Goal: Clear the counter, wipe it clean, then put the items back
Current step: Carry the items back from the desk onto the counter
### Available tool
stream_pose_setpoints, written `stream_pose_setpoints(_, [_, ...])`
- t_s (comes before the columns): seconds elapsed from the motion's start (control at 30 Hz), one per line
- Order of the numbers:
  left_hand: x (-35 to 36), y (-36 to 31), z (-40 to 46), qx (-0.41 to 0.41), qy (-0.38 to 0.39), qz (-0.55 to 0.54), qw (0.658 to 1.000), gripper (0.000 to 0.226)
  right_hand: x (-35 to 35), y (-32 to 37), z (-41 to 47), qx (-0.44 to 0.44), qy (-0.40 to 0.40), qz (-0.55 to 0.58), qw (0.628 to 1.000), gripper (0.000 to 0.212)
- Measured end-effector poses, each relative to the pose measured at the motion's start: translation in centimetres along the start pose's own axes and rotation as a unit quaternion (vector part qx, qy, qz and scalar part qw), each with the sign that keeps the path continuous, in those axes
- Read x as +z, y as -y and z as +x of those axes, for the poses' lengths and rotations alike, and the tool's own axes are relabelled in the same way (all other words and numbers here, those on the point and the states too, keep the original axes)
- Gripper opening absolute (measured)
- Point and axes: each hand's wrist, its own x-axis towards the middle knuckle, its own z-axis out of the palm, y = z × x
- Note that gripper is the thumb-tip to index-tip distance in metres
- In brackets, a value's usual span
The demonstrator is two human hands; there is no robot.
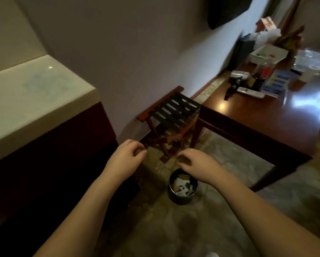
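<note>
Head view looks down a narrow strip of patterned floor between two pieces of furniture. On the left stands the pale-topped worktop, its surface bare with a faint bluish smear; its front edge runs diagonally toward the wall, and the dark cabinet front drops straight below it. On the right, the corner of a glossy wooden desk juts toward the middle, its near leg standing on the floor just right of the bin.

Both arms reach forward over the gap. The left hand has its fingers loosely curled, nothing visibly in them. The right hand is likewise loosely curled with its palm down, holding nothing that can be seen, and hangs above a round dark waste bin with scraps of paper in it.

Ahead, against the wall, a folding luggage rack with dark straps fills the space between worktop and desk, its legs close beyond the hands.

At the desk's far end lie the crowded items: a white tray, a blue-labelled box, a remote, and blurred bags behind.
</note>
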Motion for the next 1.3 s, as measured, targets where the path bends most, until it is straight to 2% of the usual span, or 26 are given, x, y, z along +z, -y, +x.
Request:
stream_pose_setpoints(0.3, [13.3,-12.7,4.6,0.049,0.096,0.01,0.994,0.03,-2.3,-19.7,-8.1,0.143,0.019,0.024,0.989,0.035])
stream_pose_setpoints(0.6, [21.9,-19.8,10.1,0.072,0.156,0.056,0.984,0.031,-5.6,-30.6,-12.0,0.25,-0.01,0.058,0.967,0.036])
stream_pose_setpoints(0.8, [25.0,-24.6,16.9,0.076,0.17,0.071,0.98,0.035,-9.4,-36.1,-10.0,0.289,-0.034,0.078,0.953,0.036])
stream_pose_setpoints(1.03, [26.9,-29.9,28.4,0.077,0.157,0.01,0.985,0.034,-15.8,-43.6,-4.4,0.319,-0.091,0.053,0.942,0.036])
stream_pose_setpoints(1.3, [28.4,-34.6,40.8,0.107,0.176,0.008,0.978,0.037,-22.1,-51.1,3.2,0.39,-0.134,0.098,0.906,0.034])
